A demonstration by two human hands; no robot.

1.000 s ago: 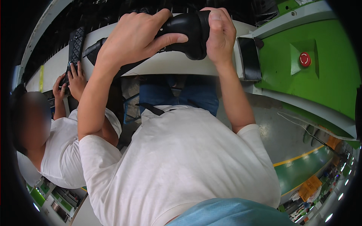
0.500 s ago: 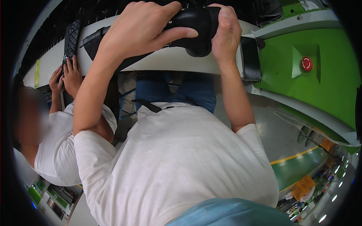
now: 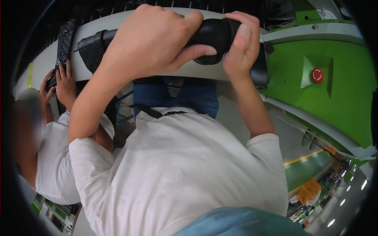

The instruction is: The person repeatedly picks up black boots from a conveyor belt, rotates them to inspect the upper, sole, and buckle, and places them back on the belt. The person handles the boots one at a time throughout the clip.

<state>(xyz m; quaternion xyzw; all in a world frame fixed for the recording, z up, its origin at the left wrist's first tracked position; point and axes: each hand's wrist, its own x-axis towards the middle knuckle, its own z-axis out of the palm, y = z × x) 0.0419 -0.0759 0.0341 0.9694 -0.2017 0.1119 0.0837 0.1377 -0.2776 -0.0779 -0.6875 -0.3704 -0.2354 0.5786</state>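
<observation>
Over the pale work surface I hold a black leather boot [image 3: 208, 36] lying sideways, its smooth rounded end at the right. My left hand [image 3: 151, 45] is closed around its middle from above, thumb stretched along the near side, and covers much of it. At the rounded end my right hand [image 3: 243, 49] grips, thumb pressed on the near face and fingers curled over the far side. Left of my left hand the boot's shaft [image 3: 89, 48] shows, with a strap and loop.
At my left a co-worker's hands [image 3: 65, 84] work on a black quilted piece [image 3: 65, 39]. The pale curved conveyor edge [image 3: 181, 74] runs in front of me. To the right stands a green machine panel [image 3: 291, 67] with a red stop button [image 3: 317, 75]. A dark flat pad [image 3: 258, 72] lies beside it.
My hands and the boot have shifted slightly right and lower in the picture, with the grip kept. The view itself has moved a little. The co-worker's hands stay on the quilted piece.
</observation>
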